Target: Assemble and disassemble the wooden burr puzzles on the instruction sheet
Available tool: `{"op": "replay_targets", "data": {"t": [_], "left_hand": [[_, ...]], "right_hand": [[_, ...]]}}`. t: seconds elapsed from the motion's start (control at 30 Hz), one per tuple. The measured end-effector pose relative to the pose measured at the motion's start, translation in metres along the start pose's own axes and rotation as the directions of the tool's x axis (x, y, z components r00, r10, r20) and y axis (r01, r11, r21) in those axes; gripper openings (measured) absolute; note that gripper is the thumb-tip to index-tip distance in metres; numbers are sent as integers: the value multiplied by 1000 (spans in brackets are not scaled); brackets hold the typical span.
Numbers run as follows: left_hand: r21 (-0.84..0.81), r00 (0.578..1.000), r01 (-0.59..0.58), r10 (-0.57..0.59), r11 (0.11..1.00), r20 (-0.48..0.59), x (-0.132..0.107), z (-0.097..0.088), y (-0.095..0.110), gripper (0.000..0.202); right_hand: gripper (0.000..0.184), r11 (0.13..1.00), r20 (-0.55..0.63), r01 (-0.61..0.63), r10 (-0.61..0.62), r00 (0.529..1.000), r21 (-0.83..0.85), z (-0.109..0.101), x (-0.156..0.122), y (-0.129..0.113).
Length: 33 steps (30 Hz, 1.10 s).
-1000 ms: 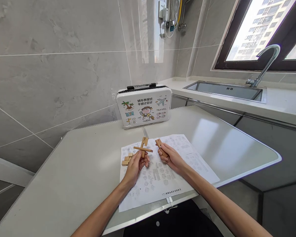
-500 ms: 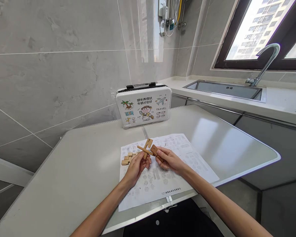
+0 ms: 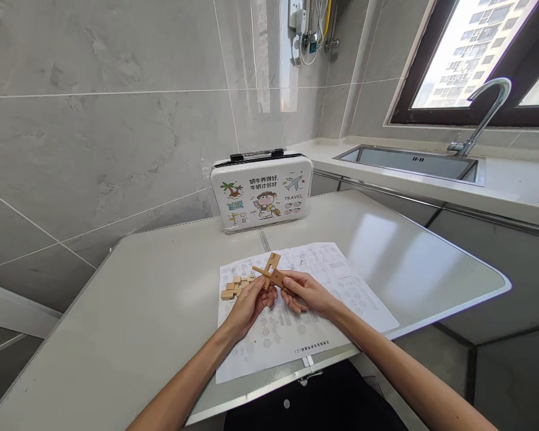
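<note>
The left hand point(image 3: 248, 304) grasped crossed wooden pieces point(image 3: 273, 260); the right hand point(image 3: 309, 291) gripped a darker block point(image 3: 277, 278), overlapping them in view, above the printed sheet point(image 3: 291, 348), right of the small blocks point(image 3: 229, 294).

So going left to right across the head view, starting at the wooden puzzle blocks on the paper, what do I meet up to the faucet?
Wooden puzzle blocks, left hand, notched wooden piece in its grasp, right hand, sink, gooseneck faucet.
</note>
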<state>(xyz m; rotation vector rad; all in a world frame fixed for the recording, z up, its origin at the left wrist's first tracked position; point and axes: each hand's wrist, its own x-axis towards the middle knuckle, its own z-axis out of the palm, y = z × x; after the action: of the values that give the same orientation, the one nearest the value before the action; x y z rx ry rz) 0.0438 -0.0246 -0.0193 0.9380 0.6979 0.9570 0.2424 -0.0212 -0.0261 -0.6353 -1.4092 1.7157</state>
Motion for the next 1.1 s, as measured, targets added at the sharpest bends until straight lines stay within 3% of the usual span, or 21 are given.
{"op": "replay_targets", "data": {"t": [0.17, 0.3, 0.67, 0.87, 1.1], "left_hand": [[-25, 996, 49, -47, 998, 80, -1, 1, 2, 38], [-123, 994, 102, -96, 987, 58, -4, 4, 6, 32], [-268, 995, 98, -88, 958, 52, -1, -4, 4, 25], [-166, 993, 86, -72, 982, 89, -3, -1, 6, 31], [5, 971, 104, -103, 995, 214, -7, 1, 5, 34]], "right_hand": [[52, 999, -29, 13, -14, 999, -32, -2, 1, 4], [48, 999, -56, 36, -38, 998, -38, -3, 2, 5], [39, 996, -95, 86, -84, 992, 24, -1, 4, 3], [41, 996, -124, 83, -84, 989, -13, -2, 4, 4], [35, 998, -122, 68, -68, 990, -10, -2, 6, 6]]}}
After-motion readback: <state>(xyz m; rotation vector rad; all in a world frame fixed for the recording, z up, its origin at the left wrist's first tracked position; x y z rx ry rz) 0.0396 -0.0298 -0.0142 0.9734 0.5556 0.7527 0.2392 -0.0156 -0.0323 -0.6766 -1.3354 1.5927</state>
